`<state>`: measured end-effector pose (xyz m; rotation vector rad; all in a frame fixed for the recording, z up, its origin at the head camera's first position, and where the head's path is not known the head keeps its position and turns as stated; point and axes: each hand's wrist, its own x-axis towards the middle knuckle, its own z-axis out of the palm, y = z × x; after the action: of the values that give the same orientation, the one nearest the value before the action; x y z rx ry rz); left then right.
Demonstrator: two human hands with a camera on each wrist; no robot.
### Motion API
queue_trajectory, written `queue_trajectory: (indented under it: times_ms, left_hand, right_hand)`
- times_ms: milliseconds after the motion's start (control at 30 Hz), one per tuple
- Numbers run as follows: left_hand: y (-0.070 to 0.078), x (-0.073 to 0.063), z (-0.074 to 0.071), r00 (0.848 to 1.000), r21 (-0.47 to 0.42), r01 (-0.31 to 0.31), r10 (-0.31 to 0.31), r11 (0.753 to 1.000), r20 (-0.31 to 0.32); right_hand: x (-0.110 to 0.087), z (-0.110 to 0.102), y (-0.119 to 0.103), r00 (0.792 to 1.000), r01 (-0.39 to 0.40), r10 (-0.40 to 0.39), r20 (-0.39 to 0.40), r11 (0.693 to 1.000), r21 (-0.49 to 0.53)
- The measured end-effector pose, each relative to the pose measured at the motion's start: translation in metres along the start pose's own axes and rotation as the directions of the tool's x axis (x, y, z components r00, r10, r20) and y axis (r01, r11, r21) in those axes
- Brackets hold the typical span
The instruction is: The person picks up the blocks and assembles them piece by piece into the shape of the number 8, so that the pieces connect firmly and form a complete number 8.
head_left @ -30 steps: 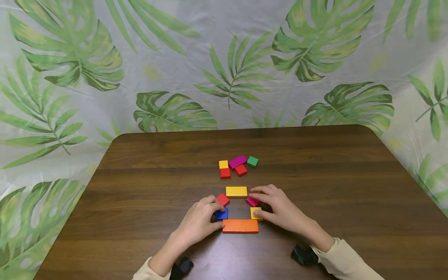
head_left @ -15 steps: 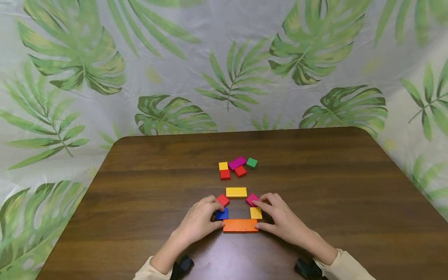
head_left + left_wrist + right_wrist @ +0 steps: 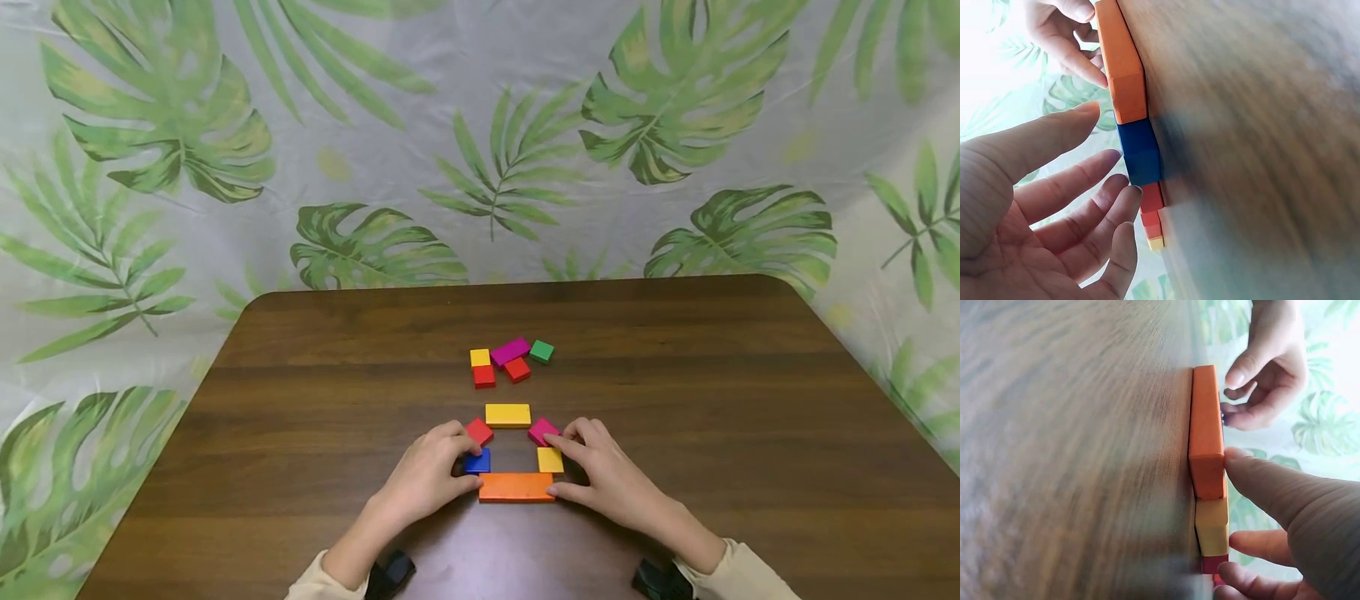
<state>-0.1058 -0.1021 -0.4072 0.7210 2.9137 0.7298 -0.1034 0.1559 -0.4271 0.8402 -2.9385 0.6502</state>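
Dark wooden table (image 3: 262, 467), two wide hands on either side of an orange block (image 3: 516, 487)

Leaf-print fabric (image 3: 495, 50) hung beyond the table's far edge with its rounded corners. Blocks lay roughly midway between the left and right edges, in a small ring and, nearer the far edge, a loose cluster.

The orange block lay flat between the hands, on the side of the ring away from the far edge. The left hand (image 3: 423, 473) was at its end toward the table's left edge, thumb and fingers spread apart and gently bent. Its thumb tip was right by that end and its index fingertip by the blue block (image 3: 477, 462); I could not tell whether either touched. The right hand (image 3: 611, 477) was at the opposite end, also wide, its thumb touching the orange block's corner and its index fingertip close to the pink block (image 3: 542, 430).

Blue block and square yellow block (image 3: 550, 460) sat just behind the orange one, toward the far edge. Beyond them, the red block (image 3: 479, 431) and the pink block were turned cornerwise, and the long yellow block (image 3: 507, 416) completed the ring.

Nearer the far edge lay a small yellow block (image 3: 480, 357), an outer red block (image 3: 484, 377), a purple block (image 3: 510, 352), a tilted red block (image 3: 517, 370) and a green block (image 3: 542, 352).
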Motion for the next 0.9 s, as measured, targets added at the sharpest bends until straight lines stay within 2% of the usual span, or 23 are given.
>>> queue_trajectory:
  times_ms: [200, 667, 900]
  left_hand:
    - [-0.0006, 0.0004, 0.0008, 1.000, -0.027, 0.002, -0.002, 1.000, -0.001]
    - [-0.0032, 0.0007, 0.0015, 1.000, -0.026, 0.006, -0.007, 1.000, -0.015]
    - [-0.0062, 0.0016, -0.0057, 0.999, -0.112, -0.001, -0.005, 0.994, -0.048]
  right_hand:
    - [-0.0005, 0.0003, 0.0019, 1.000, -0.010, 0.010, 0.003, 1.000, 0.002]
    - [0.0018, 0.0022, 0.0060, 0.999, -0.022, 0.020, 0.026, 0.995, 0.097]
    - [0.0014, 0.0023, 0.0059, 0.999, -0.037, 0.032, 0.041, 0.993, 0.115]
